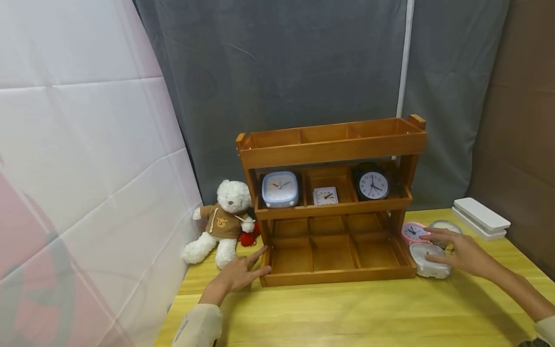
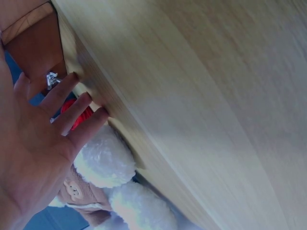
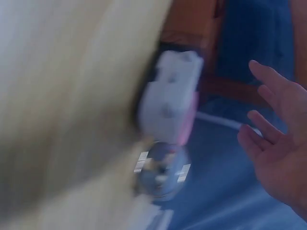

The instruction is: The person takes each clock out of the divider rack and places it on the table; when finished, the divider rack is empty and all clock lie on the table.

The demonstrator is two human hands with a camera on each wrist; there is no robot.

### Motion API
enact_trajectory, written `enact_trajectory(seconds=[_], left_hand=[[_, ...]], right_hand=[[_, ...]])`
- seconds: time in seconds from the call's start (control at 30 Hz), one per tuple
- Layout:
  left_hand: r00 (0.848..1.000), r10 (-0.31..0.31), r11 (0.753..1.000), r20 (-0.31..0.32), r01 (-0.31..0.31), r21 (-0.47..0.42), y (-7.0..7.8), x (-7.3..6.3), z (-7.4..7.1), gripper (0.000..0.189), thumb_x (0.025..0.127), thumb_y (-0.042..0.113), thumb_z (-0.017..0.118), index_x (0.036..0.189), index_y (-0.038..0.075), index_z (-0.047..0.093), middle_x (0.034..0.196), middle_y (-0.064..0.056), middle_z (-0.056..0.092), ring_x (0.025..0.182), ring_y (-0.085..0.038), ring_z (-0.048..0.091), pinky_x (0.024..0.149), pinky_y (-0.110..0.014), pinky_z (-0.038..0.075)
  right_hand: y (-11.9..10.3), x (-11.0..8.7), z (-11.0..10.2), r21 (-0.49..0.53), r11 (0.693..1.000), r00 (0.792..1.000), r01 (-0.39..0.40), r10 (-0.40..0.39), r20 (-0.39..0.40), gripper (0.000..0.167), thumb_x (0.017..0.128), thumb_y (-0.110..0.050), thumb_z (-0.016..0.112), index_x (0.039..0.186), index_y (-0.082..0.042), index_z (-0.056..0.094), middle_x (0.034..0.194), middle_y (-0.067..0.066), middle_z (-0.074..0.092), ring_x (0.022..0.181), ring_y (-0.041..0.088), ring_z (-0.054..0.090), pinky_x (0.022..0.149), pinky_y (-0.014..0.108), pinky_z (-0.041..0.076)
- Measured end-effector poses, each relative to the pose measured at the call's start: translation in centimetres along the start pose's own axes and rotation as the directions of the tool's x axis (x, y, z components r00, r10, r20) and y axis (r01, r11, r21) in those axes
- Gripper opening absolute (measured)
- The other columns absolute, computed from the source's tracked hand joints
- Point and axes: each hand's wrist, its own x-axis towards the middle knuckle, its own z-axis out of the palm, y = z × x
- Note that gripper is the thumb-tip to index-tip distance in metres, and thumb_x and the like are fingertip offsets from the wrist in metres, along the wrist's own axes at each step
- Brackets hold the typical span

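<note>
My left hand (image 1: 237,273) touches the lower left corner of a brown wooden three-tier shelf (image 1: 338,278), fingers spread; in the left wrist view its fingers look straight. Over a group of clocks at the shelf's right end hovers my right hand (image 1: 466,253), fingers apart and holding nothing. Nearest it are a white clock (image 1: 429,270), a pink round clock (image 1: 414,231) and a silver round clock (image 3: 165,170), partly hidden in the head view. On the middle tier stand a blue clock (image 1: 280,189), a small pale clock (image 1: 325,195) and a black round clock (image 1: 373,185).
A white teddy bear (image 1: 225,217) in a brown hoodie sits left of the shelf, with a red item (image 1: 248,238) beside it. White flat boxes (image 1: 482,214) lie stacked at the back right. Fabric walls surround the wooden table (image 1: 347,313).
</note>
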Motion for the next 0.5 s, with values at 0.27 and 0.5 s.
enact_trajectory(seconds=[0.27,0.5], left_hand=[[1.0,0.007,1.0,-0.01,-0.007,0.015,-0.2,0.2,0.2,0.076,0.097,0.075,0.049,0.162,0.038,0.037,0.134,-0.022,0.067,0.086,-0.032,0.072,0.094,-0.056,0.055],[1.0,0.001,1.0,-0.009,-0.001,0.012,-0.2,0.0,0.1,0.076,0.097,0.073,0.051,0.162,0.038,0.036,0.14,-0.02,0.064,0.099,-0.041,0.072,0.096,-0.057,0.054]], right_hand=[[-2.9,3.6,-2.6,0.029,0.989,0.982,0.144,-0.14,-0.125,0.063,0.061,-0.005,0.097,0.121,-0.008,0.077,0.119,0.011,0.075,0.117,-0.012,0.055,0.089,0.002,0.043],[-6.7,6.9,-4.7,0.078,0.997,0.984,0.023,-0.009,-0.18,0.059,0.071,-0.003,0.094,0.126,-0.011,0.075,0.119,0.012,0.075,0.11,-0.018,0.055,0.088,0.001,0.042]])
